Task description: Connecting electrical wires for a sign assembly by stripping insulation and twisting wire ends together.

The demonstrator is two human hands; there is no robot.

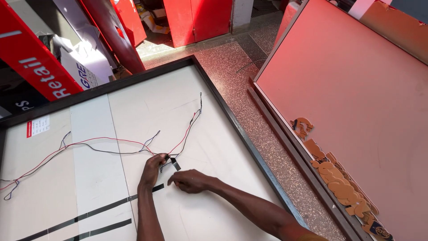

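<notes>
My left hand (153, 170) pinches a joint of red and black wires (133, 147) on a large white panel (147, 102) with a black frame. A short strip of black tape (174, 164) sticks out at that joint, just past the fingertips. My right hand (191, 180) rests on the panel right beside it, fingers curled and close to the tape; whether it holds anything cannot be told. The wires run left across the panel and branch up to the right.
Long black tape strips (89, 214) lie on the panel's near left. A pink board (356, 98) leans at the right with orange cut-out shapes (339, 183) along its edge. Red sign panels (44, 67) stand at the back. Speckled floor (240, 80) lies between.
</notes>
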